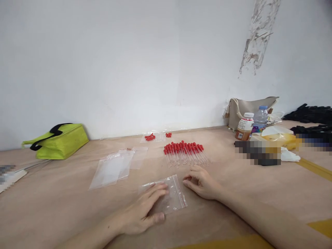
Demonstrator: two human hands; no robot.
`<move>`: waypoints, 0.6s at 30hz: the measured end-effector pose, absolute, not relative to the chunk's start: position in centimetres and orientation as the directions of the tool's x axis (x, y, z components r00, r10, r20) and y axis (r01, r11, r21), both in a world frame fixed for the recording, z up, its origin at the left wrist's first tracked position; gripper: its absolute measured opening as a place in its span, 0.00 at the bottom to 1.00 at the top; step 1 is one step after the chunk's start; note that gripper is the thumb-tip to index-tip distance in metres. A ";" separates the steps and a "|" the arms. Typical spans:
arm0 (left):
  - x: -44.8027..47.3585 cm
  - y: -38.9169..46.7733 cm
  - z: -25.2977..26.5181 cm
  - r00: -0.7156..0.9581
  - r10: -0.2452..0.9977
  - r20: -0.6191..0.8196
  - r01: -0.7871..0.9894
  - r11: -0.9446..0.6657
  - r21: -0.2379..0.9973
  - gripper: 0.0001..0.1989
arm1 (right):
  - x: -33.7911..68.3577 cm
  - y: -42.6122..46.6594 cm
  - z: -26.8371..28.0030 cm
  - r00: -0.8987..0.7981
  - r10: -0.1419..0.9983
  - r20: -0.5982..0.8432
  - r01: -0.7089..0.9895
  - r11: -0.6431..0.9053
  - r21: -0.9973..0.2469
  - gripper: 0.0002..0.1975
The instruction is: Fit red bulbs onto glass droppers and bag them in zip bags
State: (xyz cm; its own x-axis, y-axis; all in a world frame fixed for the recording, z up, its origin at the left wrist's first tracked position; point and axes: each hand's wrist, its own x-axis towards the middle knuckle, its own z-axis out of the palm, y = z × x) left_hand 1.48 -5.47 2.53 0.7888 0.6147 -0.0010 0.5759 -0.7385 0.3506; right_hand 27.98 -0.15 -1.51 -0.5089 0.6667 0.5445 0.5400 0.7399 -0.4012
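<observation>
On the pale brown work surface (59,204) nearest the camera, the left hand (144,212) lay flat and open, its fingers (158,189) spread over the left part of a small clear plastic zip bag (173,197) and pressing it down. Just to the right, the right hand (201,182) rested loosely curled, with its fingertips (187,183) at the bag's upper right edge beside the zip strip; whether they pinched the plastic could not be told.

A little farther off, to the left, a loose overlapping pile of empty clear zip bags (115,168) lay flat. Beyond the right hand stood a neat row of clear glass droppers with red rubber bulbs (184,152), the bulbs pointing toward the wall. Behind those, near the wall, lay another clear bag holding a few red bulbs (153,137), with a couple of loose red bulbs (168,135) just beside it.

At the far left a lime-green fabric bag with black handles (58,141) sat against the white wall (129,62). At the far right stood a beige canvas bag (246,109), a bottle of brown drink with a white cap (244,126) and a clear water bottle with a blue cap (260,119).
</observation>
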 end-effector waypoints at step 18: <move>1.8 -3.3 0.5 0.744 0.666 0.055 0.625 -0.723 0.292 0.29 | 28.0 -0.2 -1.6 -0.709 0.460 0.534 0.305 0.883 -0.357 0.12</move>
State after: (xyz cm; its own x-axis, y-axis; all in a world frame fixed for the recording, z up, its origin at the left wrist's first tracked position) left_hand 1.77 -3.33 0.50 0.7441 0.6658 0.0554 0.6255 -0.7234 0.2924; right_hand 27.96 -0.25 -1.59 -0.7093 0.4604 0.5338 0.3048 0.8831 -0.3566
